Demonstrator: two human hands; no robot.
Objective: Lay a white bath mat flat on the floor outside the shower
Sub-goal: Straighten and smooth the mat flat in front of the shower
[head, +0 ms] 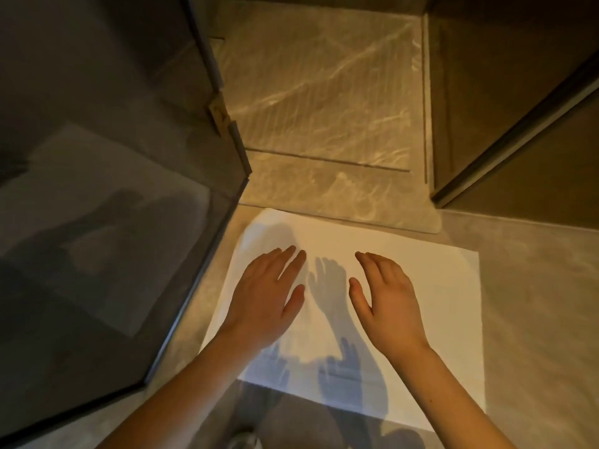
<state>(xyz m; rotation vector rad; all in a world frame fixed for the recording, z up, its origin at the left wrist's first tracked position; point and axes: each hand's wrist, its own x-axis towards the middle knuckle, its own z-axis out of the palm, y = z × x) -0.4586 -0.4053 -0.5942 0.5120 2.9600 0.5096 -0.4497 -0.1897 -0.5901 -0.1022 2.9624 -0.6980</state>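
White bath mat (421, 286) lies spread out on the grey floor (538, 312) just outside the shower, under both hands, and reaches past the fingertips, out to either side of the wrists and back beneath the forearms. Its surface looks smooth, and the shadows of hands and arms fall across it between and behind the hands.

Left hand (265, 296) and right hand (387, 299) are held palm down over the middle of the mat, side by side and apart. Their fingers are straight and close together, the thumbs angled in toward each other; neither hand holds anything. Whether the palms rest on the cloth or hover just above it cannot be told.

Beyond the fingertips, the mat's far edge lies along the near edge of the shower floor (324, 92), a pale veined surface with a ribbed sheen, crossed by a narrow drain slot (324, 160). Left of the left hand stands a tinted glass shower door (113, 222), swung outward, its bottom edge close to the mat's left side, with a metal hinge (218, 113) farther up. Well off to the right of the right hand rises a dark wall (518, 92).
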